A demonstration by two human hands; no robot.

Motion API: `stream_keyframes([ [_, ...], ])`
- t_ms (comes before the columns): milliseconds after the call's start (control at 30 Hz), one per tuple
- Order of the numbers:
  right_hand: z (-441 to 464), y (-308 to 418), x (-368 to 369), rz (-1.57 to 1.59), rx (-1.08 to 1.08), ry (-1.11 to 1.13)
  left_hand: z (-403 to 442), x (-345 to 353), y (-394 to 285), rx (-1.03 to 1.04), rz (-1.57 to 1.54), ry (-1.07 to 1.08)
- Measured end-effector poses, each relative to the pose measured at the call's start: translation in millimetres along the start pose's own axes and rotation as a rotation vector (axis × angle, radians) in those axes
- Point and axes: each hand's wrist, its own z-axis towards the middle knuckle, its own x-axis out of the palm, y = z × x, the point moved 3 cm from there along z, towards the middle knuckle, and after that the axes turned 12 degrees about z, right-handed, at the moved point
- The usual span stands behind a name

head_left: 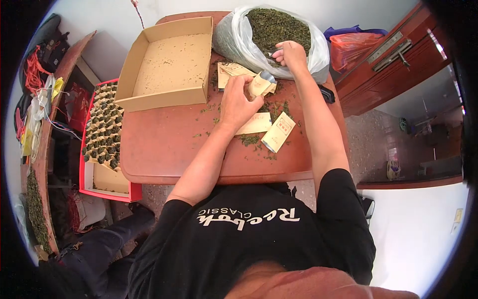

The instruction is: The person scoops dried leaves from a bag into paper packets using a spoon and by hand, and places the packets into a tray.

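Table (164, 154) w/ leaf bits (249, 140) stands nr door (386, 82).

The left hand (239, 102) hides the lower part of the packet (259, 86) it holds, and the packet's inside cannot be made out. Past the fingers of the right hand (293, 56) only a bit of a small tool (273, 50) shows, too little to name. Print on the loose packet (279, 132) towards the table's (164, 154) near edge is too small to read. The cardboard box (174, 60) and plastic bag (319, 57) hide much of the far edge.
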Motion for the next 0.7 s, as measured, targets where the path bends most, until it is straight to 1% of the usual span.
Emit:
stream_keyframes([
  [100,7.3,-8.0,-7.9,0.125,0.029,-0.027,0.4,-0.7,-0.5,-0.016,0.007,0.003],
  [200,8.1,-6.2,-17.6,0.184,0.032,-0.030,0.6,-2.4,-1.9,-0.074,0.019,0.090],
  [267,5.8,1.0,-24.8,0.179,0.028,-0.029,0.6,-0.6,0.2,-0.061,0.012,0.081],
  [433,-10.6,20.3,-40.6,0.298,0.052,0.002,0.3,-1.6,-0.4,-0.059,0.001,0.082],
  [700,-52.1,52.8,-56.9,0.272,0.029,0.089,-0.5,0.8,2.2,-0.025,0.012,0.049],
])
